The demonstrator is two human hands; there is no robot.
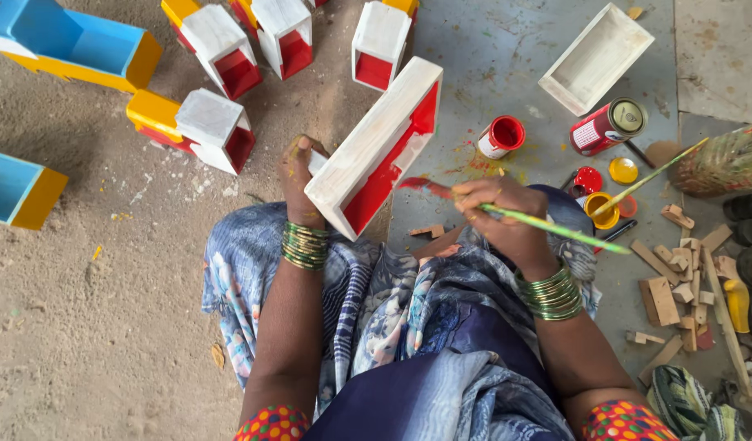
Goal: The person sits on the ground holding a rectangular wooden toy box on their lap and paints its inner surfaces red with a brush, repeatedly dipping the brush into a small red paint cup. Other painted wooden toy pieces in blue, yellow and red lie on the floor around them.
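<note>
Nearest, the person's lap in blue patterned cloth (409,327) fills the bottom middle of the ground. Above it, the right hand (498,216) has its fingers clenched round a green-handled brush (547,224), whose red-tipped bristles point left, just beside the box (376,147). The left hand (298,175) grips the box's lower left end, thumb on top; how the other fingers lie behind it cannot be told. The box is long, white outside and red inside, tilted so its far end rises toward the upper right, with its near corner over the lap's edge.

To the right, wood scraps (686,278) crowd the ground's right edge. Between them and the box stand a small yellow pot (602,208) with a stick in it, a red lid (588,180) and a yellow lid (622,170). Farther on, an open red pot (502,135) stands near the box's far end, and a red tin (609,126) lies on its side.

Left of the lap, bare sand lies open to the left edge. Farthest, small red-and-white boxes (217,122) cluster near the top edge, blue-and-yellow ones (74,45) at the top left corner, and an unpainted tray (596,57) at the top right.
</note>
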